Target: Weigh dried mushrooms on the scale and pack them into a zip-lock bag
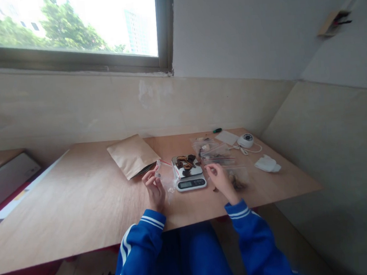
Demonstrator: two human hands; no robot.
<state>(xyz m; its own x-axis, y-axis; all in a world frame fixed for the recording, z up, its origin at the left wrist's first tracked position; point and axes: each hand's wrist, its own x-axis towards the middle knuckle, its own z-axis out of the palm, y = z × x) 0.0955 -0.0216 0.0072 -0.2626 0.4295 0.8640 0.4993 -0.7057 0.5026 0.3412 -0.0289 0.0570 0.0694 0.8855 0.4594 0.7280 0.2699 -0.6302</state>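
A white digital kitchen scale (191,184) stands on the table, with dark brown dried slices (187,163) heaped on its platform. They look like dried mushroom or herb pieces, but I cannot tell which. Just left of the scale, my left hand (154,188) pinches the upper edge of a clear zip bag (168,182) with a red seal line. My right hand (219,178) is beside the scale's right edge, thumb and fingertips pressed together; whatever they hold is too small to make out. Below its wrist lies another zip bag (240,180) with brownish contents.
A brown paper envelope (133,154) lies at the back left. More filled zip bags (217,151) sit behind my right hand. Toward the right are a white round device (245,140) with a cable, a crumpled white item (267,163) and a small green object (217,130).
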